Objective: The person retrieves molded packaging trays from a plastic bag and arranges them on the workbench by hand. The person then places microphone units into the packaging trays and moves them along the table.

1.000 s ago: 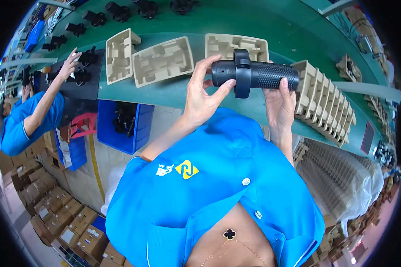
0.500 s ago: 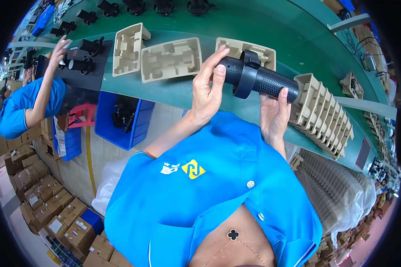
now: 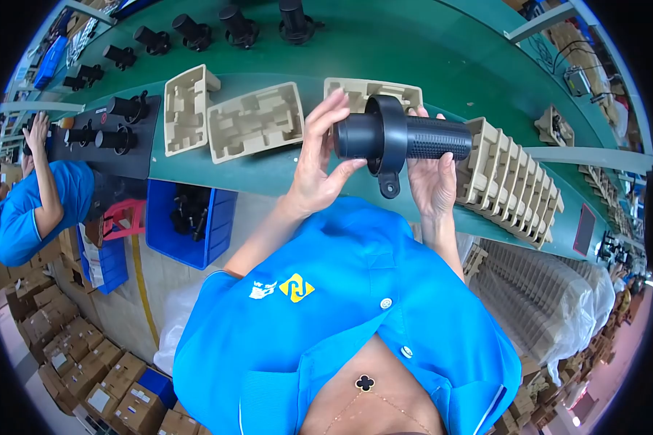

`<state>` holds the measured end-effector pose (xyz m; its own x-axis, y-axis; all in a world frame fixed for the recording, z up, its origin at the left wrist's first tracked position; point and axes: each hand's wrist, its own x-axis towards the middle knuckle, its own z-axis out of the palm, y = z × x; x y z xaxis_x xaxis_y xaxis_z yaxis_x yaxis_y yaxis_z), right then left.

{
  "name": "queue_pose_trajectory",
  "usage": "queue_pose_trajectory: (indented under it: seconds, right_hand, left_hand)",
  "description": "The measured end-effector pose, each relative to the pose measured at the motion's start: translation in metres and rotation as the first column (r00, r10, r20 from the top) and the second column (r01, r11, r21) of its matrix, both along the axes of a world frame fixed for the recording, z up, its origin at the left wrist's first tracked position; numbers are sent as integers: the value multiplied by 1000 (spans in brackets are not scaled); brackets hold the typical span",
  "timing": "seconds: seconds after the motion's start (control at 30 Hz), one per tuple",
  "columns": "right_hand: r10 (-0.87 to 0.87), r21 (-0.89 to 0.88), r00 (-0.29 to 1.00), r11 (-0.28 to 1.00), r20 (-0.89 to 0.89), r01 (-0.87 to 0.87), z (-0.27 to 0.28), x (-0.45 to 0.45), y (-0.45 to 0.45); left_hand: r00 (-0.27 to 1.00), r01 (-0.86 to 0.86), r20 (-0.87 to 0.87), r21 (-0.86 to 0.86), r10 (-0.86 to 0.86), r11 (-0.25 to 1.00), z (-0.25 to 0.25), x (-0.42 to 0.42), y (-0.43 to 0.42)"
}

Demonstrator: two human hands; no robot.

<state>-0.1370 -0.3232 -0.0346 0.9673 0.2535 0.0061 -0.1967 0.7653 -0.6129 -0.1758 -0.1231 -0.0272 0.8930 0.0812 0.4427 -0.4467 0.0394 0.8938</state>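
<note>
gripping a black cylinder in two bare hands, the person holds it level above a green bench, a black ring around its middle with a holed tab pointing toward the body. the left hand is closed on the smooth end; the right hand grips the textured end from below, thumb on the near side. behind them a tan tray is partly hidden by the ring and fingers. to the right, a tilted row of nested trays crowds the textured end, and a grey bar crosses the bench beyond. to the left lie a wide tray and a narrow tray, then a dark mat bearing black assemblies, near a co-worker in blue. more assemblies line the far side. below the bench edge sit a blue bin of dark parts and a pink stool.
</note>
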Motion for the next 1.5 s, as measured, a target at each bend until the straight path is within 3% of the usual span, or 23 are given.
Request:
queue_pose_trajectory:
  seconds: [0.13, 0.2, 0.3, 0.37, 0.47, 0.5, 0.53, 0.6, 0.63, 0.67, 0.7, 0.77, 0.83, 0.9, 1.03, 1.07, 1.1, 1.17, 1.23, 1.33, 1.4, 1.43, 1.5]
  right_hand:
    - [28, -60, 1000, 998, -2, -28, -11, 9, -7]
    - [-11, -140, 1000, 990, -17, 9, -14, 15, -5]
    - [-114, -500, 990, 864, -88, 55, -45, 38, -2]
    - [-239, -716, 958, 696, -156, 57, -64, 58, 12]
    - [-241, -827, 931, 554, -274, -100, -88, 89, 20]
    - [-237, -858, 929, 495, -285, -137, -95, 97, 22]
    - [-223, -869, 911, 441, -347, -223, -98, 104, 22]
    - [-198, -930, 943, 309, -269, -201, -96, 104, 18]
    - [-182, -952, 955, 241, -235, -188, -90, 102, 17]
    - [-238, -981, 966, 186, -105, -61, -82, 93, 14]
    - [-285, -974, 957, 225, -56, 10, -91, 81, 9]
    - [-374, -948, 927, 281, 38, 152, -116, 52, -7]
    - [-466, -842, 819, 538, -334, -37, -111, 14, 7]
    - [-263, -637, 756, 729, -599, -251, -119, 0, 20]
    - [-167, -391, 743, 910, -648, -137, -149, 34, 44]
    - [-185, -337, 743, 940, -644, -58, -154, 46, 49]
    - [-218, -285, 744, 958, -631, 40, -155, 63, 48]
    - [-312, -320, 716, 939, -625, 129, -142, 102, 34]
    - [-475, -381, 661, 876, -581, 295, -145, 164, 5]
    - [-573, -426, 633, 817, -521, 389, -147, 283, -71]
    - [-665, -515, 609, 737, -434, 438, -136, 335, -126]
    - [-661, -590, 638, 715, -395, 376, -150, 356, -166]
    - [-459, -437, 706, 869, -539, 232, -296, 430, -367]
  left_hand:
    - [1000, 24, 6, 101, -25, 995, -7, 3, 7]
    - [983, -2, -184, 47, 10, 999, -13, 5, 8]
    - [888, -99, -452, -6, 85, 995, -48, 25, 8]
    - [726, -66, -659, 222, 199, 973, -56, 50, 14]
    - [672, -128, -543, 584, 503, 802, -85, 78, 20]
    - [778, -153, -327, 729, 536, 668, -96, 83, 26]
    - [782, -131, -274, 807, 560, 576, -104, 88, 33]
    - [802, -43, -229, 899, 551, 437, -104, 93, 37]
    - [828, -133, -131, 899, 545, 418, -106, 94, 35]
    - [845, -219, -33, 889, 534, 402, -110, 95, 34]
    - [852, -307, 68, 868, 519, 390, -113, 97, 33]
    - [878, -238, 17, 883, 479, 405, -119, 97, 34]
    - [902, -203, 3, 885, 431, 418, -127, 97, 37]
    - [888, -273, 47, 855, 458, 441, -118, 96, 38]
    - [751, -472, 191, 825, 633, 311, -111, 81, 87]
    - [724, -442, 208, 872, 658, 211, -112, 72, 109]
    - [705, -411, 230, 903, 671, 122, -114, 66, 129]
    - [670, -389, 217, 917, 710, 87, -123, 52, 151]
    - [737, -283, 134, 951, 663, 122, -125, 45, 151]
    - [798, -205, 98, 972, 594, 115, -136, 48, 121]
    - [813, -98, 67, 995, 578, 23, -129, 57, 102]
    - [808, -16, 45, 998, 587, -54, -118, 59, 84]
    - [822, 6, -18, 1000, 569, 23, -117, 67, 60]
